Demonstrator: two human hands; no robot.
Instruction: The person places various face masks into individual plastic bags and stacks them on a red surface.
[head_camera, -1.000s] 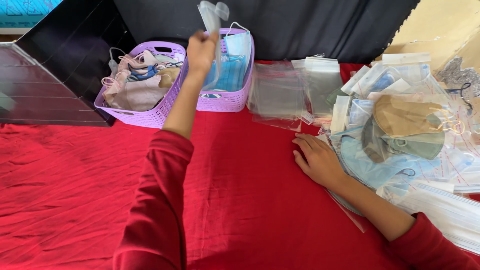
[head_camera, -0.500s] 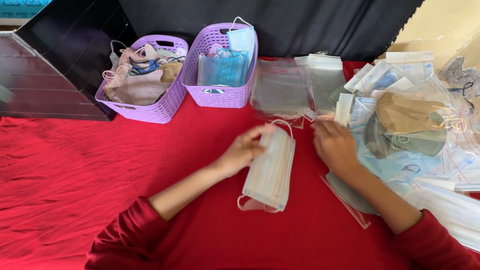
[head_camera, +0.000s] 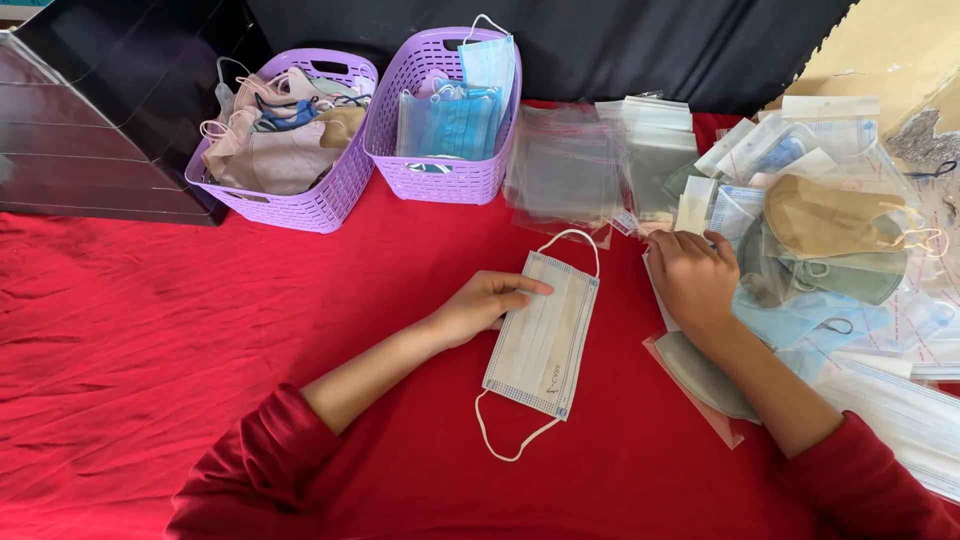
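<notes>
Now left hand (head_camera: 488, 304) flat on mask's (head_camera: 543, 333) left edge, right hand (head_camera: 692, 276) loosely resting on packets (head_camera: 800, 300), hands grasping nothing.

Cloth (head_camera: 150, 330): bright red.
Face mask (head_camera: 543, 335): pale, blue-edged, cream ear loops.
Baskets (head_camera: 330, 195): lilac, lattice sides.
Masks in right basket (head_camera: 455, 120): light blue.
Masks in left basket (head_camera: 280, 150): beige, pink.
Sleeves (head_camera: 250, 470): dark red.
Loose masks (head_camera: 820, 215): tan, grey-green, perhaps sage.
Pouches (head_camera: 565, 170): clear.
</notes>
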